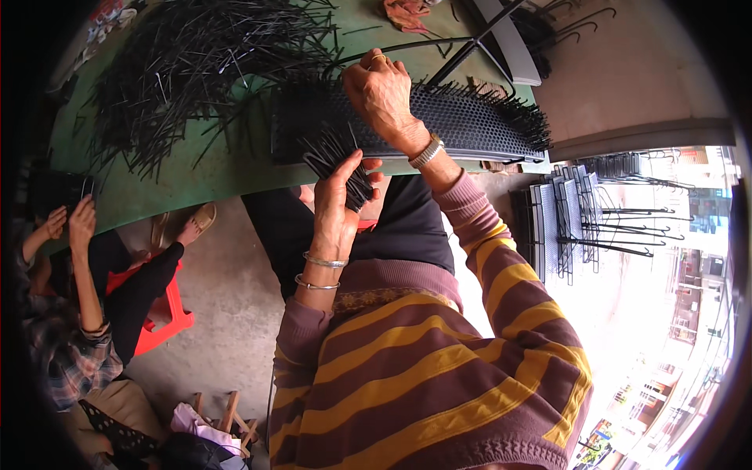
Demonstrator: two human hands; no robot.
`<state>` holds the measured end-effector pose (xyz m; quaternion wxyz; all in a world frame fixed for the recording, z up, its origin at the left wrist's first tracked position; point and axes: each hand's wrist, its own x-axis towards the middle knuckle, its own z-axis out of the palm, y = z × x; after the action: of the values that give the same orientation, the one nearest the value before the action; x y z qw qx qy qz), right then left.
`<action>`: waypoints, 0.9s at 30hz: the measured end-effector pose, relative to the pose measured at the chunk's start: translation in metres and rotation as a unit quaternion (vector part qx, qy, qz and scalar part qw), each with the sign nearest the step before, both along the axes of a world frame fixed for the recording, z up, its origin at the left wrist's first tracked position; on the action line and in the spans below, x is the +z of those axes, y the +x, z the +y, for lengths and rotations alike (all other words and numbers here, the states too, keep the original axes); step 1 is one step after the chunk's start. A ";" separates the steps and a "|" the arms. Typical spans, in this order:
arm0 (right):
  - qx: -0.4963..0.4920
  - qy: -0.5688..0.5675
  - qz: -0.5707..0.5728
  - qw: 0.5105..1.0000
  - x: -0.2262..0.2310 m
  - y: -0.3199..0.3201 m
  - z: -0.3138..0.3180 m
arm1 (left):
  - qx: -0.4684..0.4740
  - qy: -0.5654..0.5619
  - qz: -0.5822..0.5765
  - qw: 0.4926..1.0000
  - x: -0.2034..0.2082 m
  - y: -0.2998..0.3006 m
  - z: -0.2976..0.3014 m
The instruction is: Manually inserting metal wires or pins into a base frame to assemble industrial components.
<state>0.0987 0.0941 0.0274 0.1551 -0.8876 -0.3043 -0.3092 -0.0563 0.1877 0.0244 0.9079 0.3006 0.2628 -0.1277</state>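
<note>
My left hand [337, 200] is closed round a bundle of thin black strips [327, 150], whose ends fan out past the fingers. It hangs by the near edge of a long black panel [462, 121] full of small round holes. Over the middle of that panel is my right hand [381, 95], its fingers curled tightly together; whatever they pinch is hidden. Short black strips [526, 117] stand up in the panel's holes along its far side and crowd its right end.
A large heap of loose black strips [204, 63] covers the green table [141, 192] at the far left. Black metal rods [462, 59] cross behind the panel. Another person's hands [78, 223] work at left, by a red stool [168, 313]. Stacked racks [560, 219] stand at right.
</note>
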 end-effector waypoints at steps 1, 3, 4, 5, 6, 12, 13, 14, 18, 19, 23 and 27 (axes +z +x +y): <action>-0.001 0.000 0.000 1.000 -0.001 0.002 0.001 | -0.001 0.000 0.000 1.000 -0.002 0.001 -0.001; -0.003 -0.005 -0.008 1.000 -0.001 0.006 0.005 | 0.009 -0.008 -0.014 1.000 -0.006 0.002 -0.001; -0.003 -0.005 -0.008 1.000 0.000 0.005 0.005 | 0.009 -0.008 -0.014 1.000 -0.007 0.002 -0.001; -0.009 -0.019 -0.007 1.000 0.002 0.003 0.003 | 0.024 -0.009 -0.009 1.000 -0.007 0.002 -0.001; -0.016 -0.033 -0.006 0.999 0.004 0.001 0.002 | 0.039 -0.010 -0.003 0.999 -0.006 0.001 -0.001; 0.036 0.028 0.012 0.999 0.001 0.000 -0.004 | 0.033 -0.017 0.002 0.999 -0.007 0.001 -0.002; 0.026 0.050 0.017 0.998 -0.003 0.003 -0.004 | 0.035 -0.017 0.002 0.999 -0.009 0.003 -0.002; 0.028 0.050 0.017 0.998 -0.004 0.004 -0.005 | 0.027 -0.019 0.005 0.999 -0.012 0.004 -0.002; 0.016 0.110 0.055 0.992 -0.004 0.001 -0.001 | 0.027 -0.011 0.017 0.999 -0.007 0.004 0.001; 0.013 0.131 0.077 0.988 -0.003 0.000 0.001 | 0.028 -0.012 0.019 0.999 -0.009 0.004 0.001; 0.016 0.106 0.054 0.993 -0.005 0.002 0.001 | 0.027 -0.016 0.028 0.999 -0.009 0.007 0.003; 0.010 0.061 0.050 0.997 0.002 0.002 0.004 | 0.018 -0.029 0.029 0.999 -0.012 0.012 0.003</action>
<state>0.1010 0.0984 0.0292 0.2273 -0.8876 -0.2856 -0.2811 -0.0438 0.1908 0.0120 0.9104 0.2654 0.2909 -0.1272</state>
